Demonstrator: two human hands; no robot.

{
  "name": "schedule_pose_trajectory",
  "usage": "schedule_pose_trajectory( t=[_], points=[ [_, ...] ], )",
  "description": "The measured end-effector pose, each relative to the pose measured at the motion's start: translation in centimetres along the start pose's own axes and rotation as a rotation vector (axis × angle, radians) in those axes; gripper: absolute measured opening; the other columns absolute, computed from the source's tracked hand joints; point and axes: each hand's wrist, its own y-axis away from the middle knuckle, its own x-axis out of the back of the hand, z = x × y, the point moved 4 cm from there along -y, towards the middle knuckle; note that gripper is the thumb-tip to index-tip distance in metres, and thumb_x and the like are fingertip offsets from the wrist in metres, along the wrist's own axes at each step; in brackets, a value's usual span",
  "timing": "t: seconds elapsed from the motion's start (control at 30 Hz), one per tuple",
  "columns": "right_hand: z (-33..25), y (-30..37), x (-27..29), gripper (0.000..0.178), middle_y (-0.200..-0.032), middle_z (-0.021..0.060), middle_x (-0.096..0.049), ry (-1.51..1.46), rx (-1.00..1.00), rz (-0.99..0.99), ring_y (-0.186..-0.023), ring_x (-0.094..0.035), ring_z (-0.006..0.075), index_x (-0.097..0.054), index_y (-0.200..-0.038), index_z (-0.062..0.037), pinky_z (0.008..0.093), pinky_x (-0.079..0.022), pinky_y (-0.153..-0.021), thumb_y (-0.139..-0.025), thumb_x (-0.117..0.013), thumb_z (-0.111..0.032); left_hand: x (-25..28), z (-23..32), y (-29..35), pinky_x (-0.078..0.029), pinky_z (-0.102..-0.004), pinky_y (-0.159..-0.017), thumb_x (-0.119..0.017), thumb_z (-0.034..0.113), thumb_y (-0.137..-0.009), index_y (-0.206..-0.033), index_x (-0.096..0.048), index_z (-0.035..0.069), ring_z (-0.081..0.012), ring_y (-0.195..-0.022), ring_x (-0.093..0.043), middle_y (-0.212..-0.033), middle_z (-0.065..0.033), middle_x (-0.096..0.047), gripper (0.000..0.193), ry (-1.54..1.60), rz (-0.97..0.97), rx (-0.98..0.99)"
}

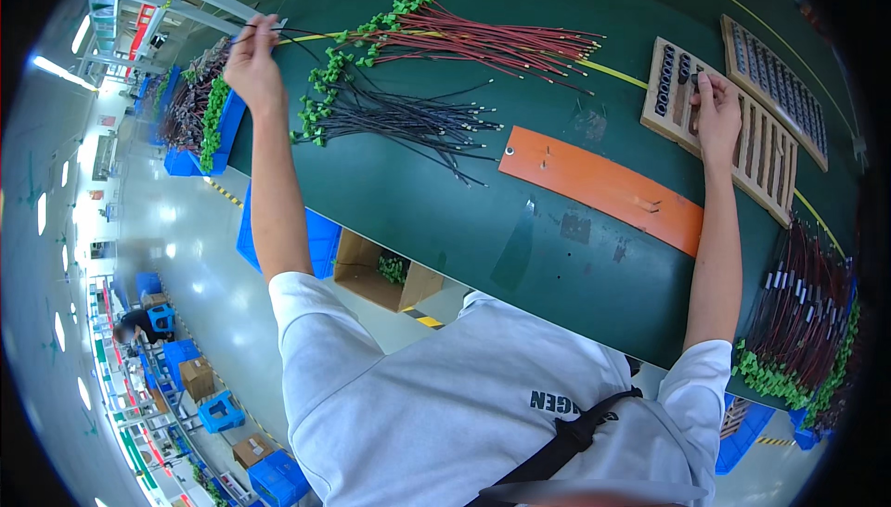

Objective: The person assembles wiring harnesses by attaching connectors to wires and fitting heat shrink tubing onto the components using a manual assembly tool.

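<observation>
A thin, flexible black wire point(295, 30) trails from the left hand point(252, 60) above the far left end of a dark green tabletop point(408, 219). At the right, short black cylindrical pieces point(665, 80) stand in a row along the near-left end of a pale wooden rack point(767, 162) cut with long parallel slots. Loose black wires with bright green ends point(399, 119) fan out across the middle, just beside longer dark-red wires with matching green ends point(492, 40); a flat orange strip point(603, 190) lies nearer the person.

The left arm stretches forward and outward, its raised hand pinching the wire between thumb and fingers. The right arm reaches forward too, the right hand point(716, 119) bent over the rack, fingertips drawn together beside the black pieces; whether they grip one cannot be told.
</observation>
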Motion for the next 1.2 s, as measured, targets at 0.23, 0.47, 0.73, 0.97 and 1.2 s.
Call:
schedule_pose_trajectory(
  t=[0.23,0.47,0.73,0.97,1.2],
  points=[
    [0.6,0.0,-0.1,0.034,-0.086,0.0048,-0.069,-0.069,-0.001,0.013,-0.058,-0.054,0.0043,-0.06,-0.123,0.0013,0.0203,-0.04,-0.047,-0.107,-0.063,-0.029,-2.3,4.1,-3.0,-0.059,-0.0249,-0.08,-0.073,0.003,-0.096,-0.108,-0.077,-0.007,-0.0123,-0.084,-0.074,-0.099,-0.009,-0.079,0.016,-0.267,-0.141,-0.228],
    [-0.1,0.0,-0.4,0.034,-0.086,0.003,-0.069,-0.041,-0.013,-0.06,-0.062,-0.055,0.0043,-0.067,-0.128,-0.0002,0.022,-0.045,-0.054,-0.106,-0.063,-0.026,-4.9,9.8,-0.8,-0.056,-0.0241,-0.086,-0.08,0.0,-0.088,-0.102,-0.081,0.0,-0.0092,-0.091,-0.071,-0.097,-0.0043,-0.079,0.015,-0.109,-0.196,-0.332],
    [-3.1,4.8,1.2,0.026,-0.093,-0.002,-0.068,-0.421,0.042,-0.135,-0.079,-0.059,0.0051,-0.075,-0.118,-0.0048,0.0218,-0.049,-0.07,-0.106,-0.064,-0.025,-21.2,13.2,16.0,-0.05,-0.0263,-0.057,-0.079,0.001,-0.087,-0.092,-0.076,-0.002,-0.0101,-0.063,-0.063,-0.084,-0.0055,-0.069,0.007,0.239,-0.964,0.056],
    [-5.8,14.6,5.6,0.032,-0.123,0.0181,-0.069,-0.84,-0.045,-0.226,-0.092,-0.063,0.0152,-0.058,-0.134,0.0015,0.0287,-0.053,-0.08,-0.111,-0.053,-0.02,-26.9,15.4,24.8,-0.049,-0.0263,-0.06,-0.076,0.001,-0.09,-0.099,-0.076,-0.004,-0.0103,-0.064,-0.06,-0.084,-0.0061,-0.067,0.011,0.276,-1.211,-0.023],
    [-5.1,15.7,7.1,0.027,-0.125,0.0199,-0.069,-0.914,-0.009,-0.116,-0.093,-0.065,0.0145,-0.059,-0.131,-0.001,0.029,-0.054,-0.08,-0.111,-0.054,-0.018,-28.2,15.0,26.9,-0.05,-0.0272,-0.062,-0.074,0.002,-0.092,-0.101,-0.077,-0.004,-0.0111,-0.066,-0.063,-0.086,-0.0062,-0.068,0.011,0.256,-1.237,0.213]
  ],
)
